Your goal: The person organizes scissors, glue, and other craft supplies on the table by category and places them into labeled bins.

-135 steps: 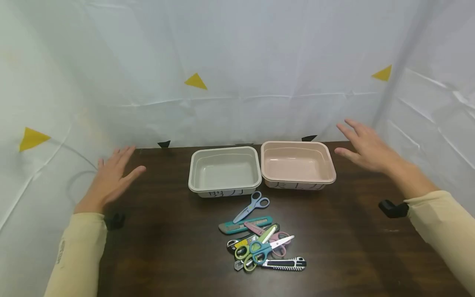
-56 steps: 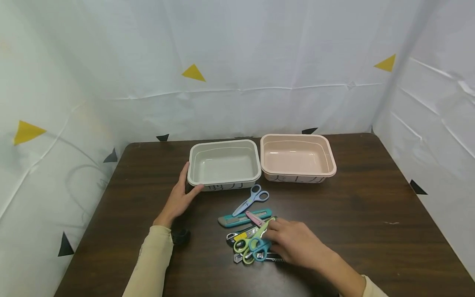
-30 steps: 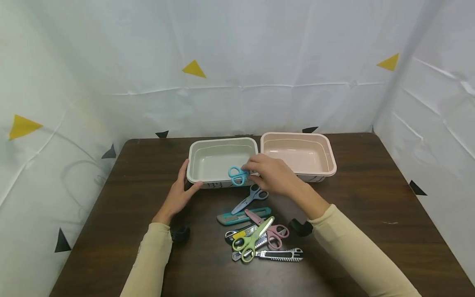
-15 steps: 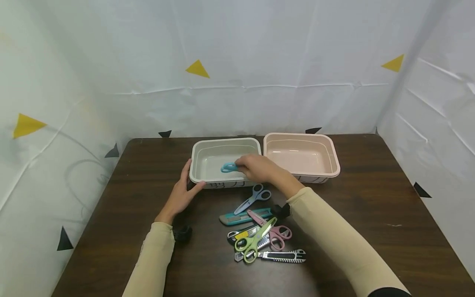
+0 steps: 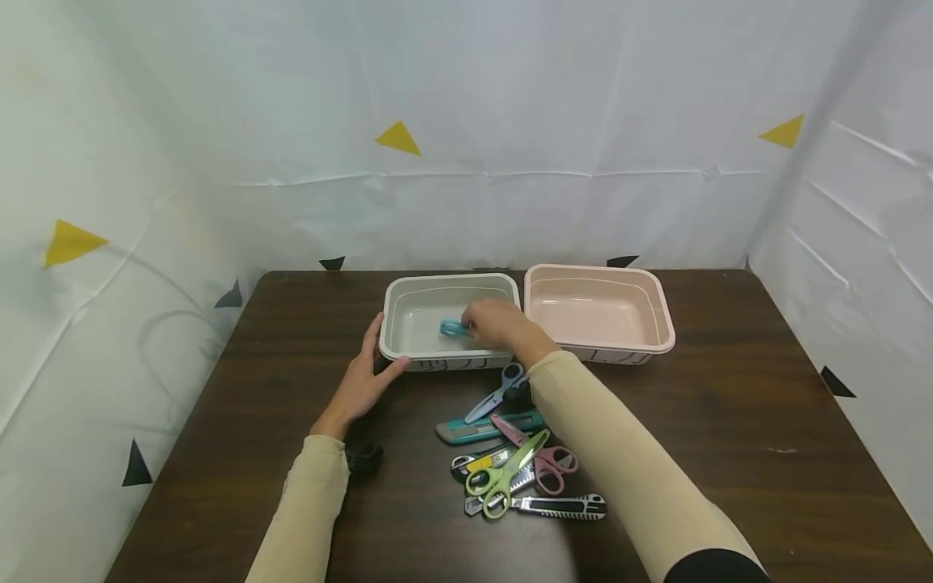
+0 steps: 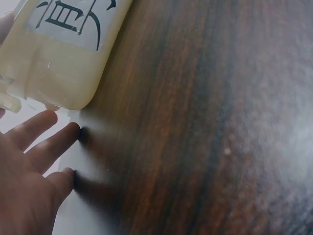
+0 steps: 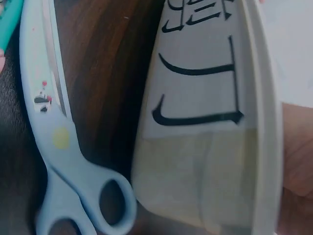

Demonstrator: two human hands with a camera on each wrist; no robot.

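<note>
Brown table (image 5: 729, 421), scissors (image 5: 452, 328) inside tray (image 5: 397, 344)

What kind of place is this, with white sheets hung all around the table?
Probably a staged recording booth, not a home: white sheeting dotted with yellow triangle markers encloses a dark wooden table holding two labelled plastic trays, grey and pink.
</note>
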